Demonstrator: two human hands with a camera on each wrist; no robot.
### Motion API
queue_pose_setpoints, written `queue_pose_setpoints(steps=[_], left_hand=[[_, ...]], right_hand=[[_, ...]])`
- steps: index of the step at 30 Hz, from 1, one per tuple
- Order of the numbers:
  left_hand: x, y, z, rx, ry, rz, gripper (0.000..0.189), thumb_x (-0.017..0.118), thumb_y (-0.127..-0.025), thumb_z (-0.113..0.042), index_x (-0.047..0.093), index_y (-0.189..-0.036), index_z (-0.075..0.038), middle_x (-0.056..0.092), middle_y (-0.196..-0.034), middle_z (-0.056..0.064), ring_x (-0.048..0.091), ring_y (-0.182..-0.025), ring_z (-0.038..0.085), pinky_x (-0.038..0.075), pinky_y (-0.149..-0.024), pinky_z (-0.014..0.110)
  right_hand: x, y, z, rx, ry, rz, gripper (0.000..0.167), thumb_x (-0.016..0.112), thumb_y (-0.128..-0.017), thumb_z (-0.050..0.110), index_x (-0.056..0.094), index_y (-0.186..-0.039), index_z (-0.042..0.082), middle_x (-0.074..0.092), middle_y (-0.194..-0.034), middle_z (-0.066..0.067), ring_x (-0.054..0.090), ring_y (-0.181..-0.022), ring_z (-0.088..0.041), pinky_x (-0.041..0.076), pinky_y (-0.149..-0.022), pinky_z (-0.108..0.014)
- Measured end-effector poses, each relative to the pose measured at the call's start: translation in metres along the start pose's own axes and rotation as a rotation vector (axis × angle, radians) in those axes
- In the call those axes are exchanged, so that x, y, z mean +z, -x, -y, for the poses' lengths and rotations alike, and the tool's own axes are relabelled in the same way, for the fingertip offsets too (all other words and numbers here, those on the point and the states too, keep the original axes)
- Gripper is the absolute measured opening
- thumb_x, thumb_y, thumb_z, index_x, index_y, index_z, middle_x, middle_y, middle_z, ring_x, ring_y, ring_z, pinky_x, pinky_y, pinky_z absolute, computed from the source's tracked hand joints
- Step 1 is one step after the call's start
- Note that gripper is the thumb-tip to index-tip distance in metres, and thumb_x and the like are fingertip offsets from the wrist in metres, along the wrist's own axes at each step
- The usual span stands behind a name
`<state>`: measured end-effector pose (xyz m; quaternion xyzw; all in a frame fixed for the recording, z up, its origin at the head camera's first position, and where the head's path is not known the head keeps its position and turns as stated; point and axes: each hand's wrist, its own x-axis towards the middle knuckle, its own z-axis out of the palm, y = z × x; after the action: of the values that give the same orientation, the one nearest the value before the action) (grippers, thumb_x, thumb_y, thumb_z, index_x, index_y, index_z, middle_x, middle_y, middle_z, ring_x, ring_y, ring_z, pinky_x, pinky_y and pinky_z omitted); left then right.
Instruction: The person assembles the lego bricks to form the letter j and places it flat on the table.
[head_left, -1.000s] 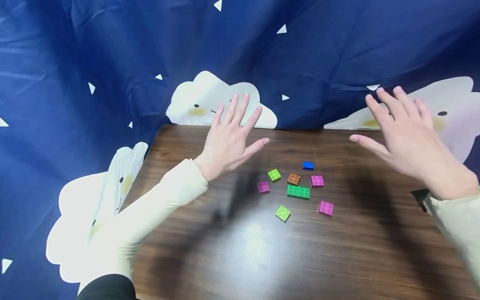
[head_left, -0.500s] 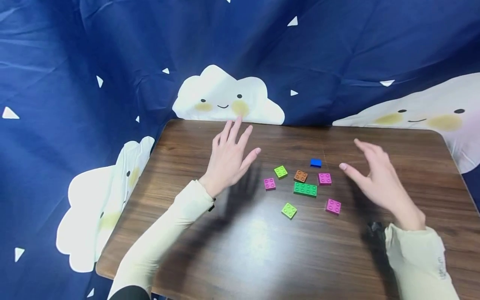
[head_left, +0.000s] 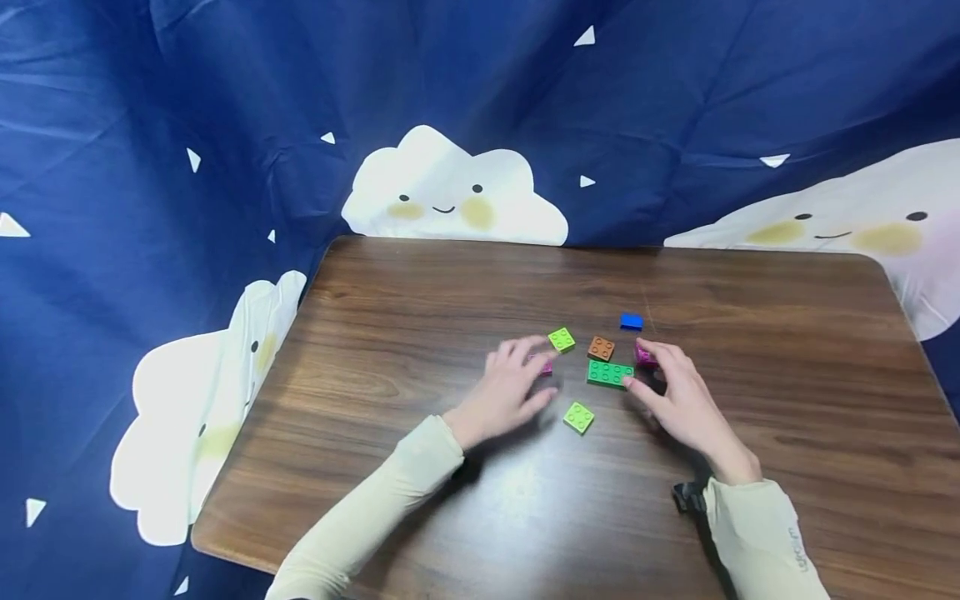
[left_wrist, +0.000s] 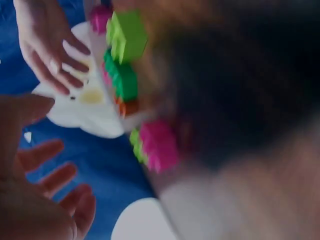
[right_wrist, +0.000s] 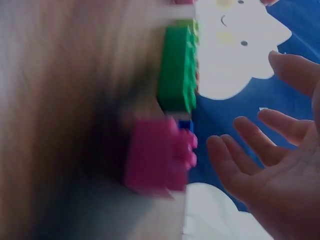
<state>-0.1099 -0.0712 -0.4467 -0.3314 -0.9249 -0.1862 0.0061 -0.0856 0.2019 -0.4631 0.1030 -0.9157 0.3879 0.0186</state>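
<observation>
Left hand [head_left: 504,393]: fingers loosely spread above the left magenta 2x2 brick [left_wrist: 160,145] on the table [head_left: 420,308]; nothing held that I can see, contact unclear.
Right hand [head_left: 682,400]: fingers slightly bent, no grip visible; fingertips by the right magenta 2x2 brick [head_left: 642,354].
Magenta pinch: I'd set thumb and index on opposite side walls, below the studs, then squeeze evenly.
Green 2x4 brick [head_left: 609,373]: right thumb overlaps its end; I'd watch for a nudge.
Head view: gives me layout, but fingers cover much of left magenta.
Left wrist: bares that brick's side and studs.
Right wrist: shows a magenta side wall, fingers apart; can't match which brick.
</observation>
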Motion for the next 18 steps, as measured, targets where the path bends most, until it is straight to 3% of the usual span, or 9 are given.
queue_pose_setpoints(steps=[4,7,12,18], left_hand=[[0.017,0.005,-0.009,0.045,0.05,0.124,0.057,0.062,-0.091,-0.037,0.046,-0.141,-0.015,0.04,-0.148,0.008,0.04,-0.129,0.027,0.039,-0.098,0.041],[0.026,0.006,-0.014,0.044,0.09,0.173,0.06,0.064,-0.09,-0.037,0.045,-0.142,-0.015,0.04,-0.148,0.006,0.039,-0.131,0.026,0.039,-0.101,0.043],[0.035,0.005,-0.016,0.044,0.098,0.193,0.063,0.068,-0.087,-0.035,0.045,-0.142,-0.014,0.045,-0.144,0.005,0.043,-0.13,0.023,0.039,-0.105,0.042],[0.044,0.001,-0.023,0.039,0.096,0.215,0.058,0.071,-0.084,-0.022,0.049,-0.138,-0.016,0.052,-0.134,0.002,0.049,-0.122,0.018,0.039,-0.106,0.034]], right_hand=[[0.014,0.002,0.001,-0.007,-0.005,0.021,0.06,0.068,-0.09,0.024,0.044,-0.139,-0.002,0.045,-0.136,-0.025,0.039,-0.122,-0.043,0.033,-0.097,-0.06],[0.022,0.003,0.002,-0.012,0.005,0.03,0.06,0.07,-0.088,0.02,0.045,-0.137,-0.003,0.044,-0.138,-0.025,0.037,-0.122,-0.042,0.032,-0.097,-0.059],[0.033,0.005,0.005,-0.015,0.027,0.033,0.06,0.072,-0.084,0.013,0.046,-0.136,-0.004,0.044,-0.137,-0.024,0.036,-0.121,-0.041,0.033,-0.095,-0.058],[0.039,0.004,0.006,-0.007,0.037,-0.011,0.059,0.071,-0.081,0.006,0.047,-0.135,-0.006,0.044,-0.137,-0.025,0.036,-0.121,-0.042,0.032,-0.096,-0.057]])
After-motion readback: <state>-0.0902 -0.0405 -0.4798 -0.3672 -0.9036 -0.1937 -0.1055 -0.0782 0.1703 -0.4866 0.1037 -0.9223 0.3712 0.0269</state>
